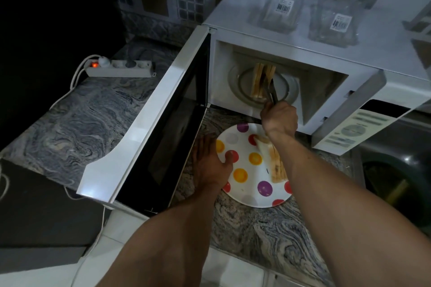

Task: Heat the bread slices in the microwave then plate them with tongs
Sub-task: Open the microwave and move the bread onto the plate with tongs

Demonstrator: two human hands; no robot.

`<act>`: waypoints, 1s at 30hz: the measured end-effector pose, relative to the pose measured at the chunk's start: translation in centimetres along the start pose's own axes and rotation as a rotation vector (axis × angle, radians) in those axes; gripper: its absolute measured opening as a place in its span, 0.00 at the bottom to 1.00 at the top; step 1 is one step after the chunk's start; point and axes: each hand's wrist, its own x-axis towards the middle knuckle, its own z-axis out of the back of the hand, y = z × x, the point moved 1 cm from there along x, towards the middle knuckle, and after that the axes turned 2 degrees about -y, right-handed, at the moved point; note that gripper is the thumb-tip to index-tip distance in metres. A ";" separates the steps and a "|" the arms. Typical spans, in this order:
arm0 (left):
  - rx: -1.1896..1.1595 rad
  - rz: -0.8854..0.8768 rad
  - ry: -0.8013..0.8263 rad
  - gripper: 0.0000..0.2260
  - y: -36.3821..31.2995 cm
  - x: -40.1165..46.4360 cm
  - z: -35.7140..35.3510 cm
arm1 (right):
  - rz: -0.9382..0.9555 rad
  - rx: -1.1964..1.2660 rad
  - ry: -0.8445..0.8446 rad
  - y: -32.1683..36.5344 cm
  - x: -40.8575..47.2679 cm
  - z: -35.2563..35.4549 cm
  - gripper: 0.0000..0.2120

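Observation:
The white microwave (291,37) stands on the counter with its door (163,112) swung wide open to the left. Inside, bread slices (257,82) lie on the glass turntable (286,87). My right hand (279,119) grips dark tongs (272,92) whose tips reach into the cavity next to the bread. In front of the microwave sits a white plate with coloured dots (245,163), with bread slices (272,158) lying on it, partly hidden by my right forearm. My left hand (212,161) holds the plate's left rim, thumb on top of it.
A white power strip (121,68) with a lit red switch lies on the marbled counter (81,119) at the left. Two clear glass containers (283,4) stand on top of the microwave. A dark appliance (396,170) sits at the right, below the microwave's control panel (356,129).

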 end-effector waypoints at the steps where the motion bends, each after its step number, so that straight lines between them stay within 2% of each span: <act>1: 0.003 -0.004 0.006 0.33 0.1 0.0 0.0 | 0.008 -0.003 -0.013 -0.2 -0.1 0.1 0.18; 11: -0.006 -0.015 0.006 0.31 -0.2 0.1 0.5 | 0.180 0.020 -0.099 -3.3 -3.3 3.8 0.22; 16: 0.001 -0.032 0.009 0.31 -0.2 0.0 0.7 | 0.309 -0.016 -0.090 -5.6 -6.5 5.0 0.24; 21: 0.014 -0.043 0.027 0.30 0.1 0.0 0.7 | 0.400 -0.082 -0.022 -9.2 -10.1 5.4 0.22; 30: 0.000 -0.065 0.021 0.29 0.4 0.3 0.3 | 0.363 -0.176 0.115 -14.9 -14.1 4.9 0.21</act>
